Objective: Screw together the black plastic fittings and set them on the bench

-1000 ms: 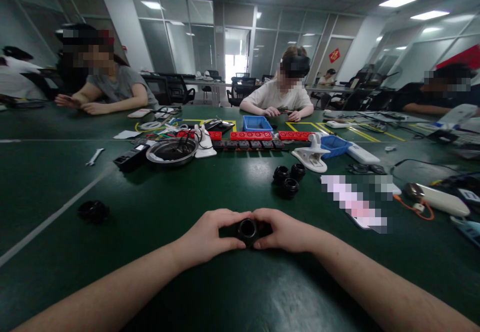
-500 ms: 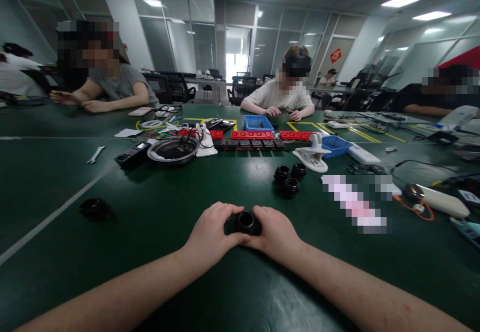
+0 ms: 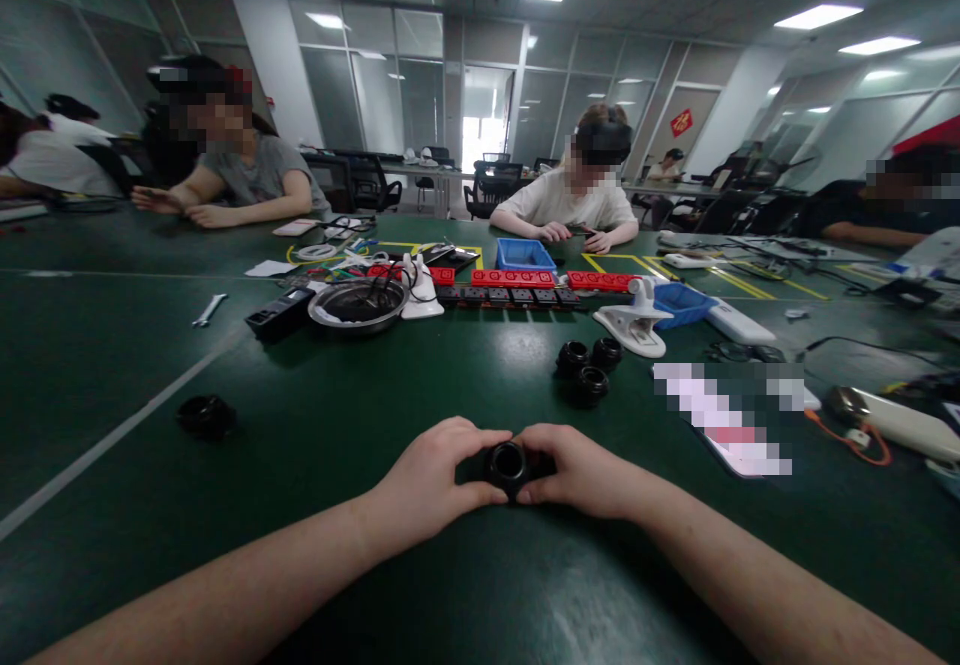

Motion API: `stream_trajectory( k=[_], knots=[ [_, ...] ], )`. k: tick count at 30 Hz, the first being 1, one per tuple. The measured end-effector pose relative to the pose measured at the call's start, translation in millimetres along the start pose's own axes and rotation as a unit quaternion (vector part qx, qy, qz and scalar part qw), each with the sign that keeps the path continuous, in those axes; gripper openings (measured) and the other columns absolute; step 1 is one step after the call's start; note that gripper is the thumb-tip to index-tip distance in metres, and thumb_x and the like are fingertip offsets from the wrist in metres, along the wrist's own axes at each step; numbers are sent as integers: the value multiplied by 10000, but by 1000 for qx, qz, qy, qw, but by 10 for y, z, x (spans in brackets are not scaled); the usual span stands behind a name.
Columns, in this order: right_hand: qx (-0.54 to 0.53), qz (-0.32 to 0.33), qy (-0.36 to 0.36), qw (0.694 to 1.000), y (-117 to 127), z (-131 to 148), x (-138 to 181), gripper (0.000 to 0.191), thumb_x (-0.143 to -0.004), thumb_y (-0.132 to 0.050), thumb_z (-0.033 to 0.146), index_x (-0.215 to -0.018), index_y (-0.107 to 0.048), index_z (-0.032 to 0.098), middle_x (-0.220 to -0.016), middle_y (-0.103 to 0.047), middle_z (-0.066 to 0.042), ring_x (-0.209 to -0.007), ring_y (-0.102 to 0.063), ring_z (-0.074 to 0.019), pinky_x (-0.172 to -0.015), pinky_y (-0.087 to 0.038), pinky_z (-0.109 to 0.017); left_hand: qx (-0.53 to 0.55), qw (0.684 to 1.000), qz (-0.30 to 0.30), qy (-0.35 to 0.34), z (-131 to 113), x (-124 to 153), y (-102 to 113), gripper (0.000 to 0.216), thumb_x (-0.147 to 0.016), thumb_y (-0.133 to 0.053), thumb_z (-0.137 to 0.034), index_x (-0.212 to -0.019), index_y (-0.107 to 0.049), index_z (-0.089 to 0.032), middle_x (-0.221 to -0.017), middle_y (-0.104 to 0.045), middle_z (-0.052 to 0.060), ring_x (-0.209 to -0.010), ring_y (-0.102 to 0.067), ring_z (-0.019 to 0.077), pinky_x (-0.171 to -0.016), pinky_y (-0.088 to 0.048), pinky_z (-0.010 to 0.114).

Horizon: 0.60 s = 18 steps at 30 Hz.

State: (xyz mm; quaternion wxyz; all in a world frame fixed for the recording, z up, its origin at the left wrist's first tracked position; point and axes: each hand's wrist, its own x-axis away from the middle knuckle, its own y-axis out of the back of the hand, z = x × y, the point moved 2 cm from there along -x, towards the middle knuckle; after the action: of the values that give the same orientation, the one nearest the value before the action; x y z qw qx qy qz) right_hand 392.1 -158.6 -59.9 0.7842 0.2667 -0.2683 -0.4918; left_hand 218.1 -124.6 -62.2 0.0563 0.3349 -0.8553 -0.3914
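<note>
A black round fitting (image 3: 509, 462) with a wide hole in its top is between my two hands, just above or on the green table. My left hand (image 3: 431, 470) curls round its left side, thumb in front and fingers behind. From the right, my right hand (image 3: 577, 470) closes on the same fitting with thumb and fingers. Beyond my right hand stand three similar black fittings (image 3: 591, 385), grouped close together. Another black fitting (image 3: 206, 416) lies on its side at the left of the table.
Across the table stand a metal bowl (image 3: 357, 323), red power strips (image 3: 514, 279), a blue bin (image 3: 525, 253) and a white clip stand (image 3: 636, 327). A wrench (image 3: 210, 310) lies at left, a phone (image 3: 739, 445) at right. Co-workers sit opposite, a person (image 3: 574, 200) among them.
The whole view has shifted slightly, so everything sits lower and further right. My right thumb has drawn back from my left thumb, and the fitting stays between my hands.
</note>
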Motion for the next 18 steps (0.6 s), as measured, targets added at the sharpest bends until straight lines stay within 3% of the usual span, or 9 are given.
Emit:
stream_trajectory(
  k=[5,8,11,16,18],
  knots=[
    [70,-39,-17,997,-93,23,-27,284,-567,-748,309,-681,-541,151,-652,-503,31,-600,-457,-117,-504,-311,-205,15,996,-52,69,-31,31,-84,367,-611,-716,-320,-922,-565,-197,-877,-563,18,-827,-523,200,-700,-429,311],
    [166,-97,-22,981,-172,55,-35,378,-573,-706,469,-670,-517,156,-662,-507,3,-596,-450,-136,-497,-292,-227,12,994,-65,86,-28,38,-103,349,-607,-713,-289,-901,-550,-192,-879,-552,20,-829,-517,206,-711,-430,327],
    [209,-136,-19,968,-224,89,-31,389,-626,-647,510,-724,-529,152,-716,-532,-32,-646,-477,-168,-544,-329,-259,12,994,-72,77,-19,35,-86,326,-637,-681,-245,-929,-545,-196,-892,-553,23,-852,-515,209,-733,-430,339],
    [107,-66,40,991,-138,108,-5,522,-555,-748,375,-991,-546,170,-883,-561,-39,-791,-511,-199,-676,-393,-294,15,998,-63,19,-38,43,-63,367,-691,-633,-193,-1043,-532,-220,-991,-574,18,-936,-508,194,-821,-407,328],
    [53,-19,42,998,-73,77,5,432,-594,-733,266,-973,-557,160,-875,-561,-28,-784,-517,-183,-670,-404,-275,17,999,-48,-9,-54,50,-65,410,-709,-623,-182,-1101,-511,-221,-1040,-574,16,-968,-500,181,-861,-389,314]
  ],
)
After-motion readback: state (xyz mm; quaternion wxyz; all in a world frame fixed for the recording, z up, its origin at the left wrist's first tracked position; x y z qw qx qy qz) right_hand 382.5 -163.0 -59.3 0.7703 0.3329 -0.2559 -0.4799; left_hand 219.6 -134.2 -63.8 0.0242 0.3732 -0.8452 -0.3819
